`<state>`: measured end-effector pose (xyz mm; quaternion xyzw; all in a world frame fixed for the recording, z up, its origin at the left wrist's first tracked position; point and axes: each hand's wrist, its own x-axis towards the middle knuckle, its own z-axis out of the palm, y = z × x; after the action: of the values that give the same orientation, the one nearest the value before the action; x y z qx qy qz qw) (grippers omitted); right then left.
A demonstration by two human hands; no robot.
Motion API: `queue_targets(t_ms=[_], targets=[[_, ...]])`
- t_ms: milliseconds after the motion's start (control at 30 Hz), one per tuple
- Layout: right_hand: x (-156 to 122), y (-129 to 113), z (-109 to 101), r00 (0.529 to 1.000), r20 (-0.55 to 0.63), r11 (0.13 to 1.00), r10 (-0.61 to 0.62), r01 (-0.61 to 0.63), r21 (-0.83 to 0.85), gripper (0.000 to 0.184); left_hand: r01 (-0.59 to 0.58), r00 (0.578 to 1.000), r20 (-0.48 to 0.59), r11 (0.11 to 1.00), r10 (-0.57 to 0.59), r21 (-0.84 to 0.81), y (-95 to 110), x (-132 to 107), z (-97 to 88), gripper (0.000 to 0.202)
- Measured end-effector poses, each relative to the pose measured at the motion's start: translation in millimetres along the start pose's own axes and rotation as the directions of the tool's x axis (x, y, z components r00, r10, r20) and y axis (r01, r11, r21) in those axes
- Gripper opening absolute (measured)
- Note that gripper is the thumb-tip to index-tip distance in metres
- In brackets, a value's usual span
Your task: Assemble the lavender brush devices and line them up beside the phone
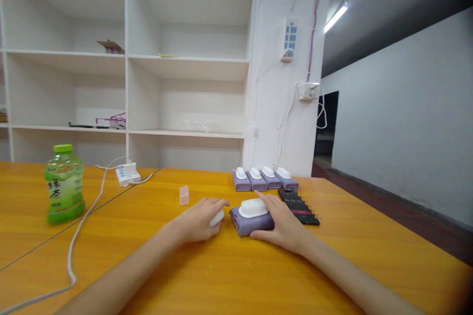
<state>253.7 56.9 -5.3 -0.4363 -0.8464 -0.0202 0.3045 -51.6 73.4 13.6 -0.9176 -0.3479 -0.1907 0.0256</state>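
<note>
My left hand is closed round a white rounded piece, mostly hidden under the fingers, close above the table. To its right, my right hand grips the right side of a purple box-shaped block, thumb at the front and fingers at the back. On top of that block lies a white oval piece. A small gap separates my left hand from the block. Behind them, several similar purple blocks stand in a row, each with a white oval piece on top.
A black phone lies right of my right hand. Beyond my left hand is a small pale pink block. Farther left are a green bottle, a white power strip and its cable. White shelves stand behind the table.
</note>
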Motion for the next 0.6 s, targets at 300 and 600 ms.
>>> queue_targets(t_ms=[300,600], targets=[[-2.0,-3.3,0.1,0.999,0.027,0.999,0.029,-0.028,-0.037,0.093,0.297,0.949,-0.147,0.946,-0.278,0.128,-79.5,-5.0,12.2,0.029],[-2.8,-6.6,0.2,0.999,0.029,0.999,0.031,-0.030,-0.027,0.089,0.514,0.822,-0.315,0.856,-0.474,0.053,-101.6,-3.5,24.9,0.029]])
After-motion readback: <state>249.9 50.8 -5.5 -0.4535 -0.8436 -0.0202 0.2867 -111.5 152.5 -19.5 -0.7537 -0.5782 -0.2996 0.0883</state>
